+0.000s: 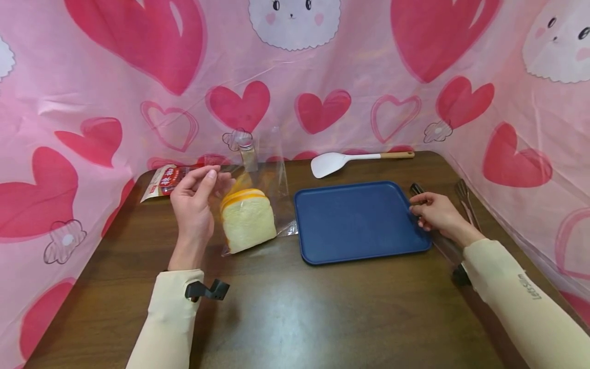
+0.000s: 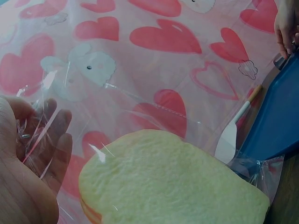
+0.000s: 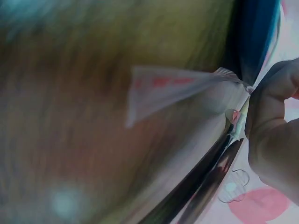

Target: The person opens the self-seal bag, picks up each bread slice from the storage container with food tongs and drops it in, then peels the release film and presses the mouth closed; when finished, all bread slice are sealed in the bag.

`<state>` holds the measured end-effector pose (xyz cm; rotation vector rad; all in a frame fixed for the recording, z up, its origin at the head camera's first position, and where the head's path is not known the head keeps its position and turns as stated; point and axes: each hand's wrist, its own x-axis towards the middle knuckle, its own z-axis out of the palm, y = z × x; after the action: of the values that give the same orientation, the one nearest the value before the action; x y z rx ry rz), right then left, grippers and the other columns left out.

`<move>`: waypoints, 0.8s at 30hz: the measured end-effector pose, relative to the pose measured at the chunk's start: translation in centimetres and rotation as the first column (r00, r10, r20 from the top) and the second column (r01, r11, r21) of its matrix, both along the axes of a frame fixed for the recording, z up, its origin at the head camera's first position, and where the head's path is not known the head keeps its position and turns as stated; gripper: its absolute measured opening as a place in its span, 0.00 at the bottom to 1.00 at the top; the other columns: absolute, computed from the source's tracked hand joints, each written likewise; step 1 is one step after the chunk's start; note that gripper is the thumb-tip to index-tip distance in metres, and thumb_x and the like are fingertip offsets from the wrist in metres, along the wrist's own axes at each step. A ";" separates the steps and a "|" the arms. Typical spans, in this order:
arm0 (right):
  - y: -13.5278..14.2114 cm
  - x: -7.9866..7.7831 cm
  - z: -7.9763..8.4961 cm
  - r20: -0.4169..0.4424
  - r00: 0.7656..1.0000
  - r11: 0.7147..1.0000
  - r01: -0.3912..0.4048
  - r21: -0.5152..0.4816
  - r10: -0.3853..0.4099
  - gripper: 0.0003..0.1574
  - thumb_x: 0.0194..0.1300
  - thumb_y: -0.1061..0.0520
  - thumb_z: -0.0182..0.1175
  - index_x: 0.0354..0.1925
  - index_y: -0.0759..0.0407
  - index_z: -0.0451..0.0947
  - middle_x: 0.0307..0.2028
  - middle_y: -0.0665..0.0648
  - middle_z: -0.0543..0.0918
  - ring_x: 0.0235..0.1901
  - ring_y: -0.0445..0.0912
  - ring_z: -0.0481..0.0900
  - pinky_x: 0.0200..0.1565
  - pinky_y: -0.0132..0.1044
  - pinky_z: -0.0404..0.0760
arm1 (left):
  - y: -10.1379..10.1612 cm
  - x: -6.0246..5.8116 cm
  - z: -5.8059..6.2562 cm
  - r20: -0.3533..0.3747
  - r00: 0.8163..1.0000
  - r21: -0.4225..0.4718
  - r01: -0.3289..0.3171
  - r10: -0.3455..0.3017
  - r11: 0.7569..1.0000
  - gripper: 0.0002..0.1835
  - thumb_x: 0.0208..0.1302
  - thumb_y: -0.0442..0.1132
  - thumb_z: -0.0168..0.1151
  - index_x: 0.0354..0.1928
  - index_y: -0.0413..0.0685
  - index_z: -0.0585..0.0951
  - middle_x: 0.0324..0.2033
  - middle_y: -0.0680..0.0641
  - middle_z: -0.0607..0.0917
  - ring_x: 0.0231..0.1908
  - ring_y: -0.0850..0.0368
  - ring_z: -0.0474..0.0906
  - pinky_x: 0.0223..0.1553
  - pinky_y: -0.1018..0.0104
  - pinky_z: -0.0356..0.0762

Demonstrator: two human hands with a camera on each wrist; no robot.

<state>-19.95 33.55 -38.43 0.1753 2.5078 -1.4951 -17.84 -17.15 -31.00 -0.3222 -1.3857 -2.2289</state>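
Note:
Thumb and fingers of my left hand (image 1: pixel 195 197) pinch the edge of a clear plastic bag (image 1: pixel 276 177). Bread slices (image 1: pixel 249 223) with an orange crust stand out through the film, and in the left wrist view the bread (image 2: pixel 173 182) fills the lower middle. My right hand (image 1: pixel 438 212) is at the right edge of a blue tray (image 1: pixel 359 220), fingers curled on a black-handled utensil (image 1: pixel 417 188). A flat, pale length with red print (image 3: pixel 163 88) runs back from that hand in the right wrist view; its kind is blurred.
A white spatula (image 1: pixel 332 163) with a wooden handle lies behind the tray. Right of my right hand are dark metal utensils (image 1: pixel 467 202). A capped jar (image 1: pixel 248 154) stands behind the bread, and a red-and-white packet (image 1: pixel 168 179) lies back left. Patterned pink cloth (image 1: pixel 286 72) encloses the table.

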 end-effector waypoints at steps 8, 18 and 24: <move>0.2 0.2 -0.1 -0.181 0.982 0.888 0.027 0.458 0.063 0.19 0.69 0.56 0.66 0.51 0.70 0.82 0.28 0.59 0.81 0.28 0.49 0.78 0.30 0.38 0.74 | -0.1 -0.1 0.0 -0.015 1.000 -0.001 0.005 -0.005 1.000 0.06 0.73 0.29 0.64 0.43 0.36 0.88 0.31 0.45 0.93 0.33 0.54 0.93 0.33 0.68 0.85; -0.3 0.8 0.6 -0.271 0.951 0.802 0.043 0.596 0.150 0.21 0.65 0.56 0.71 0.50 0.70 0.85 0.38 0.69 0.90 0.39 0.63 0.86 0.40 0.54 0.82 | 0.0 0.0 -0.1 -0.020 1.000 0.007 0.024 -0.024 1.000 0.06 0.74 0.29 0.63 0.43 0.36 0.88 0.32 0.44 0.93 0.33 0.54 0.93 0.38 0.66 0.89; -0.1 0.9 2.0 -0.269 0.955 0.815 0.057 0.576 0.123 0.15 0.66 0.54 0.71 0.44 0.64 0.89 0.33 0.62 0.90 0.37 0.58 0.84 0.34 0.41 0.75 | 0.0 0.0 -0.1 -0.025 0.999 0.031 0.042 -0.041 0.999 0.06 0.73 0.28 0.64 0.43 0.35 0.88 0.32 0.44 0.93 0.33 0.53 0.92 0.40 0.64 0.90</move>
<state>-19.04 33.40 -36.45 -0.0051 3.1266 -0.7279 -17.85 -17.12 -31.07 -0.3692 -1.3411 -2.2709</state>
